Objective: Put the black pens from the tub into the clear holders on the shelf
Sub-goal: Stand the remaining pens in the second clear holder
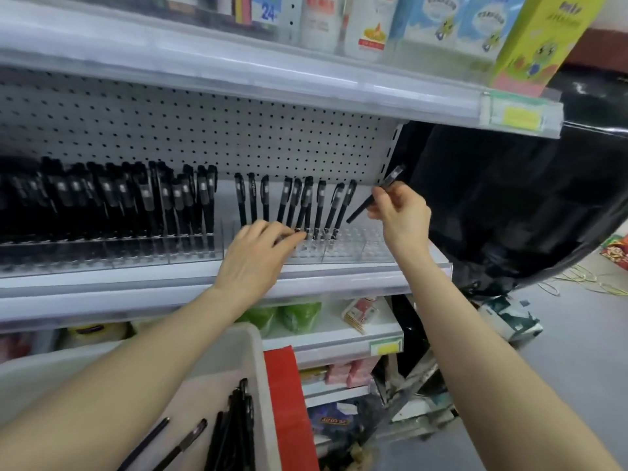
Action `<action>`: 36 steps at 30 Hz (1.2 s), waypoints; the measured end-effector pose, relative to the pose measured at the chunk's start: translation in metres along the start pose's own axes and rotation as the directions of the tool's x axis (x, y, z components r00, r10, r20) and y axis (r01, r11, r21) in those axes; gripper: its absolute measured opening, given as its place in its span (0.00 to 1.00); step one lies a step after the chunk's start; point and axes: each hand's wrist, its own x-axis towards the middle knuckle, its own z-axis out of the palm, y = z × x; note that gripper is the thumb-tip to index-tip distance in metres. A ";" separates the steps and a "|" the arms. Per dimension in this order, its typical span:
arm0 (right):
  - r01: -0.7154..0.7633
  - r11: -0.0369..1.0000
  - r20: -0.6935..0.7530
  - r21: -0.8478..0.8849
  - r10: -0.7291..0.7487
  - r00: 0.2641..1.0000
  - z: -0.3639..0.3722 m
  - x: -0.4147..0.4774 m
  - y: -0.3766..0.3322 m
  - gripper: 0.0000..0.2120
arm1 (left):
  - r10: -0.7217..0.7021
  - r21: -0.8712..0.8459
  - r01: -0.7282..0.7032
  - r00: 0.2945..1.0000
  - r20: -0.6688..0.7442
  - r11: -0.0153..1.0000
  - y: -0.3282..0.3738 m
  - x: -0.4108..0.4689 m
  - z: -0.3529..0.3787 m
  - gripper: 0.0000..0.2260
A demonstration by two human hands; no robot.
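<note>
While the left hand (255, 256) touches the bases of standing pens (306, 205), grip unclear, the right hand (401, 212) pinches a black plastic pen (360, 211), tilted cap up-right, its tip pointing down-left toward the clear perforated holder (370, 244) and its empty holes below.

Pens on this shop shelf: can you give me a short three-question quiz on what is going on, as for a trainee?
1. True or false: the right hand holds a black pen in the air, outside the clear holders.
2. The fingertips of the left hand are: A) on the top shelf, B) at the foot of the standing pens, C) on the floor.
3. Where do the spare pens lie?
Key: 1 true; 2 B; 3 in the white tub.
</note>
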 end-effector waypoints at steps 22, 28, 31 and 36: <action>0.110 0.958 0.180 -0.264 -0.064 0.982 0.036 -0.007 0.023 0.09 | 0.059 0.015 -0.060 0.997 0.052 0.998 -0.008 -0.007 -0.008 0.30; 0.087 0.957 0.179 -0.275 -0.038 0.983 0.036 -0.009 0.018 0.10 | 0.002 0.020 -0.003 0.999 0.042 1.000 -0.028 -0.024 -0.022 0.27; 0.054 0.957 0.161 -0.286 -0.007 0.987 0.036 -0.014 0.015 0.08 | -0.011 0.000 0.011 0.997 0.077 1.000 -0.036 -0.032 -0.028 0.29; 0.048 0.985 -0.072 -0.165 -0.060 0.996 0.044 -0.066 0.004 0.14 | -0.050 -0.071 0.059 0.991 0.127 0.996 -0.037 -0.035 -0.028 0.30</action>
